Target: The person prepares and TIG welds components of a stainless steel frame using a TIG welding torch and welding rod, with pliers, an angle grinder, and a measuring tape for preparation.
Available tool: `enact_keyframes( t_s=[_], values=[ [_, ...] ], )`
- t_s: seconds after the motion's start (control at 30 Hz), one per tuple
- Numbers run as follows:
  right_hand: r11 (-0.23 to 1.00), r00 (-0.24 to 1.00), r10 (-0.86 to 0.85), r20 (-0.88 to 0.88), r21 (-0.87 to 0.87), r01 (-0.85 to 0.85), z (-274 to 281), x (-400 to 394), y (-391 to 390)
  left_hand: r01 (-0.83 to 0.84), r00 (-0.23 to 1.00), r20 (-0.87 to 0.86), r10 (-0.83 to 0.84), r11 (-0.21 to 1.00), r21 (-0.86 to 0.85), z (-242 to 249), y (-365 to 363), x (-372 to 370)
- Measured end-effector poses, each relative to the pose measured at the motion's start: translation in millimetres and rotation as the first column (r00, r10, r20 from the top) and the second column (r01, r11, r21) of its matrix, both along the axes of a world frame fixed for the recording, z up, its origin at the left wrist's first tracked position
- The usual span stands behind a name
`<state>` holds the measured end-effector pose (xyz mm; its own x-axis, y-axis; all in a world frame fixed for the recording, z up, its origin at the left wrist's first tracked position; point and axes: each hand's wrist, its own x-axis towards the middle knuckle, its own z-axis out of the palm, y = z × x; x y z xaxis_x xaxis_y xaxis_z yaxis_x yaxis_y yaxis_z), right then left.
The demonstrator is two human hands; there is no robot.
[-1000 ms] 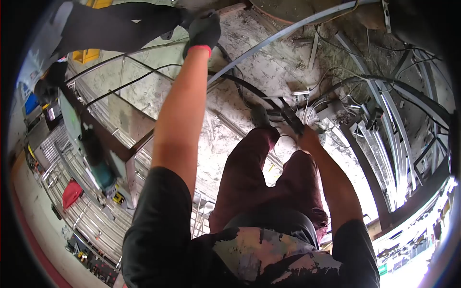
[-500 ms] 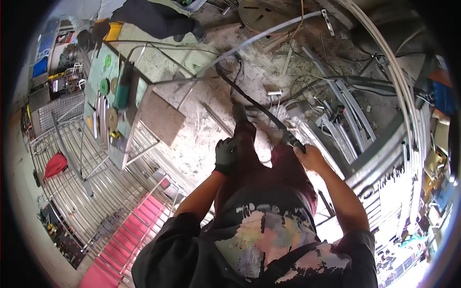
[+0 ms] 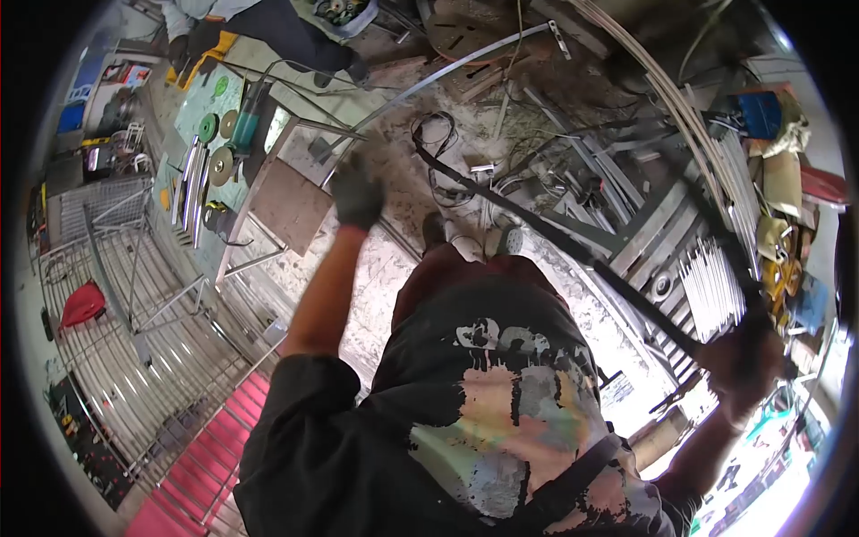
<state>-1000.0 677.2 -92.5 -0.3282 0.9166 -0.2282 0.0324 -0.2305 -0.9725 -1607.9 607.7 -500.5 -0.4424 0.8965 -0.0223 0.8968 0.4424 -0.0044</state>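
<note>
My left hand (image 3: 358, 195), in a dark glove with a red cuff, is raised in front of me near a brown square board (image 3: 291, 208); its fingers are smeared by motion. Far out at the right, my bare right hand (image 3: 741, 365) is closed around a thick black cable (image 3: 573, 249). This cable stretches from the hand across to the floor beyond my feet, where a thinner dark cord (image 3: 438, 134) lies in loops. A dark, blurred length also rises from the right hand.
A table (image 3: 192, 112) at the left bears grinding discs (image 3: 221, 166) and a green tool (image 3: 245, 121). Metal racks (image 3: 134, 331) and a pink sheet (image 3: 215, 447) lie lower left. Another person's dark-clothed leg (image 3: 286, 36) is at the top. Metal bars (image 3: 711, 282) and long rods (image 3: 658, 76) are at right.
My right hand has swung far outward to the right, drawing the black cable with it. My left hand has moved forward and left, away from my thigh. The view has shifted.
</note>
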Motion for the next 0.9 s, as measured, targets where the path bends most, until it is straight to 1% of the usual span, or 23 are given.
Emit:
enact_keyframes(
  t_s=[0.03, 0.07, 0.1, 0.13, 0.17, 0.2, 0.23, 0.27, 0.3, 0.33, 0.37, 0.4, 0.43, 0.47, 0.5, 0.53, 0.63, 0.7, 0.77, 0.8, 0.83, 0.9],
  values=[
    [0.992, 0.994, -0.105, 0.033, 0.071, 0.103, 16.4, 17.8, -22.6, 0.073, 0.977, -0.210, -0.031, 0.978, 0.195, 5.0, 14.6, -41.0],
    [0.969, 0.971, -0.221, 0.087, 0.134, 0.208, 29.7, 30.4, -48.4, -0.167, 0.933, -0.326, 0.155, 0.986, -0.007, 46.0, 36.4, -62.0],
    [0.931, 0.927, -0.343, 0.149, 0.185, 0.315, 39.1, 40.7, -78.4, -0.141, 0.892, -0.425, 0.154, 0.988, 0.063, 78.5, 47.4, -91.1],
    [0.873, 0.853, -0.475, 0.217, 0.237, 0.426, 45.5, 48.9, -112.2, 0.062, 0.716, -0.679, 0.160, 0.955, 0.290, 68.3, 50.5, -138.5],
    [0.804, 0.755, -0.590, 0.286, 0.286, 0.521, 51.1, 54.0, -149.4, -0.156, 0.702, -0.641, 0.311, 0.945, 0.288, 64.1, 62.2, -175.7],
    [0.732, 0.638, -0.681, 0.358, 0.332, 0.595, 54.8, 58.9, -184.5, -0.236, 0.678, -0.718, 0.157, 0.972, -0.010, 100.9, 77.9, -192.6],
    [0.658, 0.514, -0.748, 0.420, 0.372, 0.654, 58.7, 60.5, -220.0, 0.026, 0.543, -0.824, 0.166, 0.977, 0.213, 63.3, 77.6, -262.4],
    [0.600, 0.407, -0.783, 0.470, 0.401, 0.692, 61.7, 58.6, -246.9, -0.045, 0.701, -0.697, 0.150, 0.985, 0.167, 74.1, 83.7, -274.8],
    [0.536, 0.294, -0.808, 0.510, 0.432, 0.726, 64.7, 57.3, -279.2, -0.122, 0.825, -0.539, 0.169, 0.985, 0.122, 84.5, 89.8, -287.7],
    [0.484, 0.202, -0.818, 0.538, 0.455, 0.747, 67.0, 54.3, -304.2, -0.303, 0.878, -0.411, 0.246, 0.950, -0.079, 101.6, 102.1, -295.2],
    [0.438, 0.118, -0.821, 0.559, 0.483, 0.759, 72.1, 52.6, -329.8, -0.304, 0.910, -0.346, 0.226, 0.934, -0.189, 102.0, 101.2, -303.4],
    [0.395, 0.045, -0.818, 0.574, 0.503, 0.769, 75.9, 51.2, -350.4, -0.304, 0.936, -0.289, 0.199, 0.871, -0.385, 81.0, 107.5, -337.1],
    [0.364, -0.019, -0.810, 0.586, 0.528, 0.767, 84.1, 49.1, -370.2, -0.273, 0.951, -0.254, 0.175, 0.864, -0.424, 67.0, 108.0, -356.3],
    [0.339, -0.076, -0.800, 0.595, 0.553, 0.761, 92.5, 51.7, -385.2, -0.203, 0.976, -0.152, 0.153, 0.892, -0.403, 38.6, 110.1, -384.6],
    [0.329, -0.109, -0.787, 0.607, 0.563, 0.758, 99.5, 48.6, -394.4, -0.080, 0.958, -0.275, -0.074, 0.856, -0.511, 29.0, 109.7, -390.4],
    [0.316, -0.149, -0.775, 0.614, 0.581, 0.750, 109.5, 47.8, -406.0, -0.043, 0.943, -0.302, -0.141, 0.848, -0.529, 17.8, 112.7, -398.3],
    [0.282, -0.264, -0.737, 0.622, 0.639, 0.716, 142.0, 53.9, -431.1, 0.005, 0.930, -0.323, -0.174, 0.885, -0.465, -17.3, 107.8, -427.9],
    [0.273, -0.333, -0.710, 0.621, 0.678, 0.682, 167.5, 60.2, -442.6, 0.015, 0.926, -0.333, -0.179, 0.897, -0.442, -28.7, 103.3, -442.1],
    [0.278, -0.387, -0.687, 0.615, 0.714, 0.642, 190.1, 67.0, -450.1, -0.043, 0.930, -0.338, -0.140, 0.876, -0.480, -14.3, 100.7, -423.9],
    [0.293, -0.408, -0.675, 0.615, 0.730, 0.617, 198.3, 71.5, -448.4, -0.078, 0.932, -0.345, -0.114, 0.865, -0.496, 0.3, 99.1, -411.1],
    [0.306, -0.420, -0.668, 0.614, 0.742, 0.597, 202.5, 74.8, -443.8, -0.140, 0.937, -0.345, -0.049, 0.854, -0.502, 18.9, 100.2, -394.9],
    [0.336, -0.456, -0.657, 0.600, 0.775, 0.535, 223.9, 94.7, -434.9, -0.154, 0.927, -0.374, -0.016, 0.895, -0.419, 30.6, 112.8, -380.4]
  ],
)
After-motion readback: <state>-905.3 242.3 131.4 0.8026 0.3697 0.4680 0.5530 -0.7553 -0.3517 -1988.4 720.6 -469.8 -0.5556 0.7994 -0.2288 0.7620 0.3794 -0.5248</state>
